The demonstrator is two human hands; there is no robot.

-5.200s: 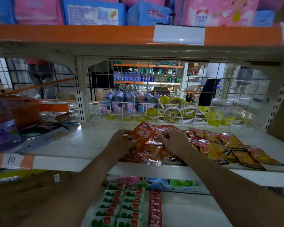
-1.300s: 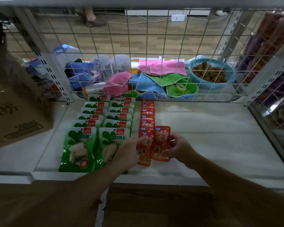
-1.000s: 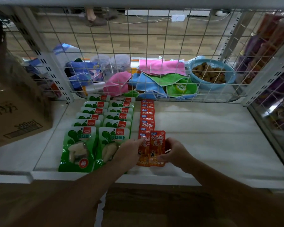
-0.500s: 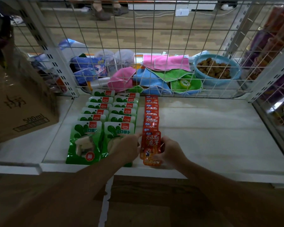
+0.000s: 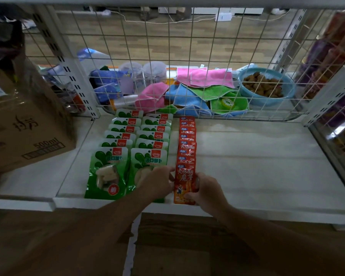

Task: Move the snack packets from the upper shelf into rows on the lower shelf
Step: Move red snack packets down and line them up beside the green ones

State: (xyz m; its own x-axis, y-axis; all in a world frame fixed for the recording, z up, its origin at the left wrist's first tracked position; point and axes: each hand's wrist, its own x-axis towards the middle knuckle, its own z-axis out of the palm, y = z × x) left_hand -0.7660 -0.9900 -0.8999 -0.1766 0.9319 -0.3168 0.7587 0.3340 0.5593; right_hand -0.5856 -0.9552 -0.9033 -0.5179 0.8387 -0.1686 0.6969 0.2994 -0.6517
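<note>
A: What are the hands doing?

B: The right hand (image 5: 205, 191) curls round the right edge of a red packet (image 5: 184, 182) near its lower corner. The left hand (image 5: 157, 182) pinches the same packet's left edge with bent fingertips. The packet lies flat at the front lip of the lower shelf (image 5: 257, 166).

A: Is it on its own there?

B: No, it is the front piece of a red row (image 5: 186, 140) that runs straight back to the wire grid (image 5: 207, 46), each packet overlapping the one in front of it. Just beside it on the left are green packets (image 5: 153, 134) in two rows of the same kind. The left wrist lies over the front packet of the nearer green row.

A: Any containers?

B: Behind the grid stands a blue basket (image 5: 271, 101) full of brown lumps (image 5: 263, 86); I cannot tell what they are. Left of it lie folded cloths (image 5: 205, 77) in pink, green and blue, then two clear tubs (image 5: 143, 73) whose contents are too blurred to read. A cardboard box (image 5: 28, 126), closed and marked 500ml, sits on the next shelf section to the left.

A: And the surface, the room?

B: The shelf board is pale and white-edged, bare to the right of the red row. A brown plank floor (image 5: 167, 40) shows through the grid, with white cables lying across it.
</note>
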